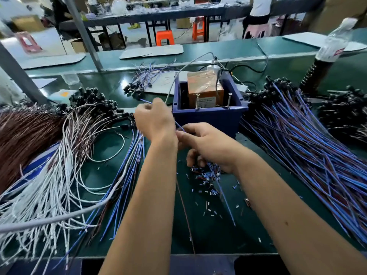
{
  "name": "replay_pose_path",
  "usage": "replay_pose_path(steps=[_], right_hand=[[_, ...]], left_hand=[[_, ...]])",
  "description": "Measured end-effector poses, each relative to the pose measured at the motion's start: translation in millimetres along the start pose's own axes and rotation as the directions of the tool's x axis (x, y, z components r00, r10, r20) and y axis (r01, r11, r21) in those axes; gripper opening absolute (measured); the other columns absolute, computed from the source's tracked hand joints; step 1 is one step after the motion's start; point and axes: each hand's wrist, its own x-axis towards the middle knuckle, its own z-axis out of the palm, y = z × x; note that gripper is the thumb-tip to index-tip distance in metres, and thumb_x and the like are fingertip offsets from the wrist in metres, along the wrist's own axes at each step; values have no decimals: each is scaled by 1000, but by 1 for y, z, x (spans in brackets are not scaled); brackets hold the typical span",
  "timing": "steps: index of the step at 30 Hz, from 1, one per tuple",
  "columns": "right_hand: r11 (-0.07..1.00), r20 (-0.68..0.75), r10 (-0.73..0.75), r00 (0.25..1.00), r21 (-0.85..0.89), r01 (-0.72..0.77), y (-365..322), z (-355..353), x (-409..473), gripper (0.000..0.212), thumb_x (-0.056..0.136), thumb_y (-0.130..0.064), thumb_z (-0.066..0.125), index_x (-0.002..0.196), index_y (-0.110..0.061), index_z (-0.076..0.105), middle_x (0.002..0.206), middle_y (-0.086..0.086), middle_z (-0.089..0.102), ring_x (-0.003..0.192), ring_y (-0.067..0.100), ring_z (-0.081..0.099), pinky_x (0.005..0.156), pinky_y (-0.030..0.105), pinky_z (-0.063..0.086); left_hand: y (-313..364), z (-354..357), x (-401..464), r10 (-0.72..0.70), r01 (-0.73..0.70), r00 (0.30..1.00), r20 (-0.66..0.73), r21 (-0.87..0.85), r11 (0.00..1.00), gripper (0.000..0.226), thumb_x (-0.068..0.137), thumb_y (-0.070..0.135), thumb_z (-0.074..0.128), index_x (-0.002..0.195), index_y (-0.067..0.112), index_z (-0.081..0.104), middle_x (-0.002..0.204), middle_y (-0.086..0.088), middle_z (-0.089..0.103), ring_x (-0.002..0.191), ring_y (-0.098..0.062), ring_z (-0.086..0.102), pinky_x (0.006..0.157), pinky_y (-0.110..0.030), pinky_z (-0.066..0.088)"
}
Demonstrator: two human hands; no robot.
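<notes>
My left hand (154, 120) is raised in front of the dark blue box (208, 114) and pinches a thin blue wire (179, 127) near its far end. My right hand (206, 144) pinches the same wire lower down, just right of my left wrist. The wire runs slanting between the two hands. Under my right hand lies a heap of small cut sleeve pieces (206, 179) on the green mat. What the curled lower fingers of my right hand hold is hidden.
The blue box holds an orange block (204, 88) with two screws. Blue wire bundles lie at right (309, 155) and centre-left (127, 165); white twisted wires (59, 175) and brown wires (21, 139) lie at left. A plastic bottle (335, 42) stands far right. The bench front edge (178, 255) is near.
</notes>
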Motion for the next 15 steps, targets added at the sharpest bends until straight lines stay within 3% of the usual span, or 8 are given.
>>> replay_pose_path(steps=[3,5,8,10,12,13,14,15], right_hand=[[997,37,-65,997,32,64,2,-6,-5,26,110,-31,51,100,-16,70,74,-1,70,56,10,42,44,18,30],[992,19,-121,993,38,120,3,-14,-8,30,110,-28,52,95,-17,76,66,-2,59,55,7,40,48,18,32],[986,-61,-164,985,-3,164,12,-36,-16,31,109,-25,54,93,-12,77,60,0,50,56,16,42,56,29,38],[989,-108,-141,984,-58,135,22,-55,-23,31,109,-23,54,92,-8,76,59,2,51,54,18,44,54,27,42],[982,-166,-121,979,-162,94,33,-72,-29,29,108,-22,56,91,-9,76,57,0,55,48,12,45,48,22,40],[968,-215,-133,968,-236,81,39,-78,-31,28,107,-23,58,89,-13,77,57,-2,57,46,8,45,47,19,37],[945,-277,-172,945,-319,79,45,-82,-32,26,106,-24,61,87,-16,77,56,-4,59,45,5,45,48,16,36],[914,-343,-233,910,-396,85,51,-84,-31,25,104,-25,63,84,-18,77,56,-5,60,44,2,45,49,15,36]], left_hand=[[19,2,-3,-174,268,957,234,-472,840,7,99,1,45,97,2,52,69,-7,58,43,-11,45,39,-19,35],[30,2,-2,-154,324,926,343,-521,790,14,104,1,37,103,2,51,71,-5,55,40,-7,42,35,-17,31],[41,-4,3,-71,301,908,413,-525,796,29,109,10,33,86,10,49,64,2,49,40,-5,31,35,-18,23],[47,-8,7,-21,263,904,427,-516,815,35,112,21,32,82,16,49,57,7,40,42,-7,24,38,-21,16],[48,-12,7,103,99,934,342,-526,845,38,113,28,33,83,15,54,55,8,37,44,-7,23,41,-24,16],[44,-12,6,226,-62,939,259,-519,853,38,112,28,36,82,15,55,55,8,39,46,-8,27,42,-27,20],[39,-13,2,382,-266,910,164,-477,838,37,111,26,39,81,15,55,58,8,43,48,-9,32,44,-30,24],[32,-14,-2,551,-478,829,90,-397,784,35,110,24,42,79,15,55,61,8,47,51,-9,37,48,-34,28]])
